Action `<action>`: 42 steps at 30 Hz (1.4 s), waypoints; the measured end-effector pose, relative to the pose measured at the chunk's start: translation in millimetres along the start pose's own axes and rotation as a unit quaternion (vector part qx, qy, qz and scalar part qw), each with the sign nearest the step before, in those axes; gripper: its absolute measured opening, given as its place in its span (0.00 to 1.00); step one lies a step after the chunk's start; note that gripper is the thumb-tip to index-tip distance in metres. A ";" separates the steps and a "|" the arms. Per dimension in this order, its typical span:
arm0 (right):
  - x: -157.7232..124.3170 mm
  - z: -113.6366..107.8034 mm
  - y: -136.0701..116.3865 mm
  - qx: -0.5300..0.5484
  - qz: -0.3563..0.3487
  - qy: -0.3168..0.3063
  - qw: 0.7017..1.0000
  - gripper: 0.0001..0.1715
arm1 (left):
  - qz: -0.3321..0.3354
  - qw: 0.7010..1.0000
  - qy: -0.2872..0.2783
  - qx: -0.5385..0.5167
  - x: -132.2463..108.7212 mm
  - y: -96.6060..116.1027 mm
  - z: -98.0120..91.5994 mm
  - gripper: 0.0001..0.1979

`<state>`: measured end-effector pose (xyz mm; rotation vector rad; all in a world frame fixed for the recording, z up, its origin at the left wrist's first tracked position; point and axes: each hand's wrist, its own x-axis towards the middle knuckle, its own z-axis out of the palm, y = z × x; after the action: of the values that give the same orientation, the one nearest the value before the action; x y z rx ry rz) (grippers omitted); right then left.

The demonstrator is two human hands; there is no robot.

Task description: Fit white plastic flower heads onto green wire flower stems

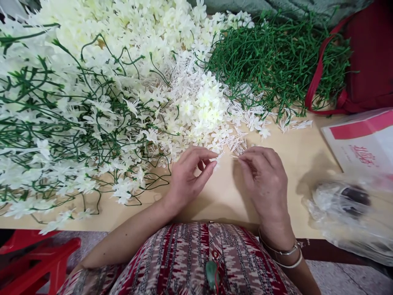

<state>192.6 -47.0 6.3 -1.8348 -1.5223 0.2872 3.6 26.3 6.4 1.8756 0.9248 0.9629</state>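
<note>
Left hand: It (187, 174) is over the table (208, 205), near the middle of the front edge. Thumb and pointing finger are close together, with a white wisp (220, 156) right by the tips. I can't tell if they pinch it.
Right hand: It (267, 180) is just across from the left hand, fingertips squeezed on a thin white piece (233, 157).
White strands: A little pile (236, 141) lies just past the fingertips, near the table's middle.
Loose white flowers: They heap up (208, 100) from the middle toward the far edge.
Green stems: A big tangle (276, 57) sits by the far right corner.
Flowers on stems: They fill the left side (104, 106); some poke over the front edge.
What could go wrong: The thin piece could slip, because it is so small. A sleeve could brush the overhanging flowers onto the floor. Tangled stems could pull each other along.
</note>
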 end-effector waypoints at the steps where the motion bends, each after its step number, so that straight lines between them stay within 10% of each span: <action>1: -0.5 -1.2 -0.1 0.010 0.009 0.010 1.000 0.08 | 0.031 0.999 -0.008 0.042 -1.0 -1.6 0.6 0.05; 14: -1.8 -3.8 -7.6 0.023 0.019 0.103 0.994 0.11 | 0.084 0.971 -0.091 0.204 -1.4 -6.2 -0.3 0.05; 22: -6.5 -7.6 -20.2 0.136 0.101 0.133 0.977 0.09 | 0.118 0.991 -0.007 0.058 0.2 5.9 -3.0 0.02; 26: -5.4 -10.3 -28.5 0.260 0.117 0.121 0.951 0.08 | -0.045 0.982 -0.033 -0.181 0.0 7.9 0.0 0.07; 31: -6.4 -13.0 -30.0 0.271 0.079 0.060 0.958 0.11 | -0.268 0.881 -0.035 -0.389 0.1 -1.1 6.5 0.16; 37: -9.1 -8.4 -26.0 0.278 0.000 0.042 0.960 0.14 | -0.302 0.832 -0.041 -0.464 1.1 -0.7 8.6 0.16; 42: -11.0 -1.6 -27.4 0.268 0.019 0.054 0.962 0.13 | -0.258 0.860 -0.052 -0.438 -0.5 2.1 8.0 0.10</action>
<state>169.7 -56.7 22.1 -1.4223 -1.1871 0.5492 10.8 22.4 5.1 0.8303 0.6849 0.7421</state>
